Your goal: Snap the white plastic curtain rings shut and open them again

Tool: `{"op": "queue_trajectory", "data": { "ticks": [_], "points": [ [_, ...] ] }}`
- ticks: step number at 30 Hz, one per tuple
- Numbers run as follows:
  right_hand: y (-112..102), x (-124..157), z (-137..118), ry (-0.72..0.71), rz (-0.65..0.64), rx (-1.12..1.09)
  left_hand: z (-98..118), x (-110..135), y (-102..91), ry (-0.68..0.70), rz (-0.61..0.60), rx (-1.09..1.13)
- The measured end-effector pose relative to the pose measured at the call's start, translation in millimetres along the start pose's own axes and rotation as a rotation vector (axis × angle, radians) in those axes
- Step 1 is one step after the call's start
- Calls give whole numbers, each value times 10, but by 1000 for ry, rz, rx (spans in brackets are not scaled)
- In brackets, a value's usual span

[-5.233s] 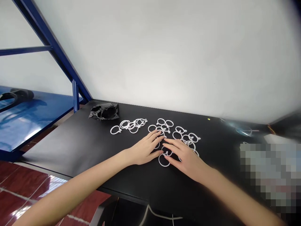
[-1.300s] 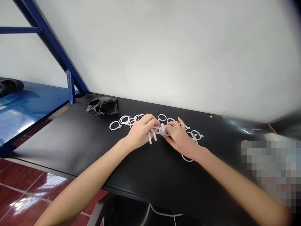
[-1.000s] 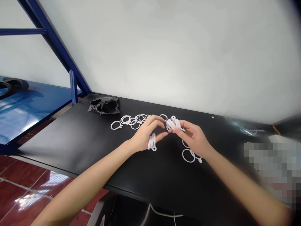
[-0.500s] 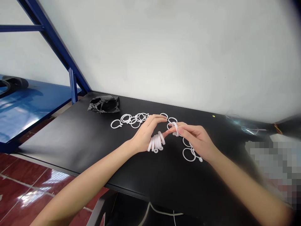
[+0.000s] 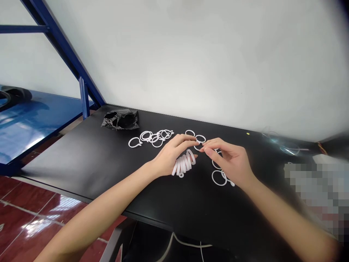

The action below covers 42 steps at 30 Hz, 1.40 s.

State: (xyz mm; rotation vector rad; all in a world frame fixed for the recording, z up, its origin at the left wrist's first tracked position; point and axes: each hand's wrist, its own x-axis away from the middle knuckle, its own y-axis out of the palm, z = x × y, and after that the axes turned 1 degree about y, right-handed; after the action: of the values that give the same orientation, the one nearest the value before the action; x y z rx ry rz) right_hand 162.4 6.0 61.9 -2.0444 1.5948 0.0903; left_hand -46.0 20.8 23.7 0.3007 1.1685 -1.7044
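Observation:
White plastic curtain rings [image 5: 184, 163], several with small eyelets, hang in a row around the thumb of my left hand [image 5: 171, 154]. Its fingers stretch forward above them, and the thumb tip sticks out past the last ring. Close by on the right, my right hand [image 5: 231, 158] has its fingers half bent and the thumb a little apart, with no ring visible between them. Beneath that hand, loose curtain rings [image 5: 219, 178] lie on the black table, partly covered by it. Another group of loose rings [image 5: 156, 138] is spread out beyond my left wrist.
A torn black plastic bag [image 5: 120, 119] lies at the back left of the black table [image 5: 89, 160]. On the right are clear plastic wrapping [image 5: 290, 150] and a blurred pale object. A blue metal frame [image 5: 62, 47] stands at the left, against the pale wall.
The curtain ring held by my right fingers is now on my left thumb with the others. My right hand has drawn slightly to the right, away from the thumb.

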Motion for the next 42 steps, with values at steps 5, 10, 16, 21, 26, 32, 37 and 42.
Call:
{"op": "queue_trajectory", "data": {
  "ticks": [5, 10, 16, 21, 26, 32, 37, 42],
  "points": [
    [73, 148, 118, 67, 17, -112, 62, -21, 24, -261, -104, 320],
    [170, 254, 102, -66, -67, -137, 122, -25, 178, -566, -145, 1018],
    [265, 196, 53, -34, -134, -62, 239, -16, 305, -837, -81, 1470],
    [417, 193, -28, 142, -171, -112, 324, 53, 319, -831, -38, 1470],
    [499, 194, -81, 199, -149, -193, 353, 72, 318, -810, -1, 1454],
    [307, 103, -125, 313, -262, -317, 330, 18, 293, -800, 52, 1085],
    [195, 78, -147, 460, -385, -409, 255, 49, 190, -516, -70, 627],
    [206, 93, -87, 579, -448, -494, 237, 62, 99, -389, -274, 366]
  ]
}}
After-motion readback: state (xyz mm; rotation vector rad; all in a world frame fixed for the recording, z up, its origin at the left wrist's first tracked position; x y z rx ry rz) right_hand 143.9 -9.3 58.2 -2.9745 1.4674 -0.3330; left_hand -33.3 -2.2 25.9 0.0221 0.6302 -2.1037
